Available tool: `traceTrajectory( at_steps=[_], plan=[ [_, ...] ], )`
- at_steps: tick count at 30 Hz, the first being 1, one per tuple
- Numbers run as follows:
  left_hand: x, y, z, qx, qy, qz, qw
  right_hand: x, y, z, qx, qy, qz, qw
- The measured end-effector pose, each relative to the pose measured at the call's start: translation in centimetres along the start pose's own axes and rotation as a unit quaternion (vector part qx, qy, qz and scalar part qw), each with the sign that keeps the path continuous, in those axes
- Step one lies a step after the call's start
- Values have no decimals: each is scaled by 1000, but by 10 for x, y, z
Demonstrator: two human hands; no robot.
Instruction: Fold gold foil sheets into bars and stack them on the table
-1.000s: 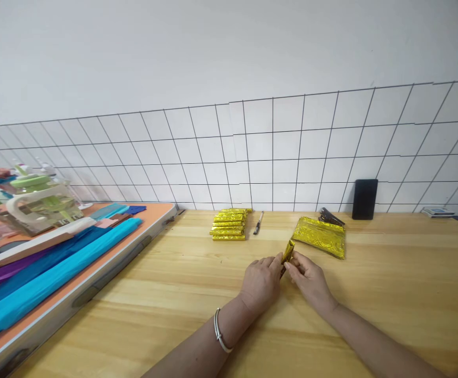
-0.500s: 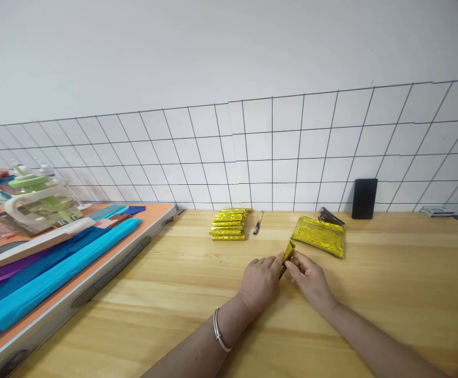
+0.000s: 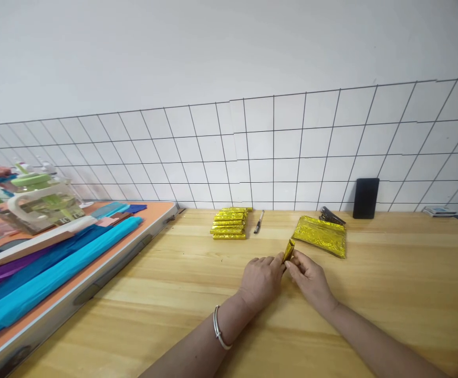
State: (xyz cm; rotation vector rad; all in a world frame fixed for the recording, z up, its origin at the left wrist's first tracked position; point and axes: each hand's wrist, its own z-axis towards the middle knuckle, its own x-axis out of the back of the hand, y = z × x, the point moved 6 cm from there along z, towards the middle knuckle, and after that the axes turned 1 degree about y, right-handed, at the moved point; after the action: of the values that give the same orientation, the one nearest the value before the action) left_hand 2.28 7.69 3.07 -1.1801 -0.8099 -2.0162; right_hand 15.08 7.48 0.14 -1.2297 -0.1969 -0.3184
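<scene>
Between my two hands a narrow folded gold foil piece (image 3: 288, 251) stands at a slant, its upper end showing. My left hand (image 3: 263, 281), with a silver bangle at the wrist, is closed on its left side. The fingertips of my right hand (image 3: 309, 275) pinch the same piece from the right. Its lower part is hidden by my fingers. Behind my left hand several folded gold strips (image 3: 229, 224) lie in an overlapping row. Beyond my right hand lies a flat gold foil packet (image 3: 320, 236).
A pen (image 3: 259, 222) lies right of the strips. Behind the packet is a dark stapler-like object (image 3: 331, 216). A black slab (image 3: 365, 198) leans on the tiled wall. At left, an orange-topped board (image 3: 158, 209) bears blue rolls (image 3: 95, 247) and a green-lidded container (image 3: 32, 181).
The foil piece between my hands looks narrower at its top. Both hands have stayed almost in place, and the view has shifted slightly.
</scene>
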Motion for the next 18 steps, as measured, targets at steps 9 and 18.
traceTrajectory(
  at_steps=[9,18],
  plan=[
    [2,-11,3,33,-7,-206,978,1,-2,1,10,1,-13,1000],
    [-17,-21,7,64,-19,-442,895,-2,-3,0,5,-26,7,1000]
  ],
)
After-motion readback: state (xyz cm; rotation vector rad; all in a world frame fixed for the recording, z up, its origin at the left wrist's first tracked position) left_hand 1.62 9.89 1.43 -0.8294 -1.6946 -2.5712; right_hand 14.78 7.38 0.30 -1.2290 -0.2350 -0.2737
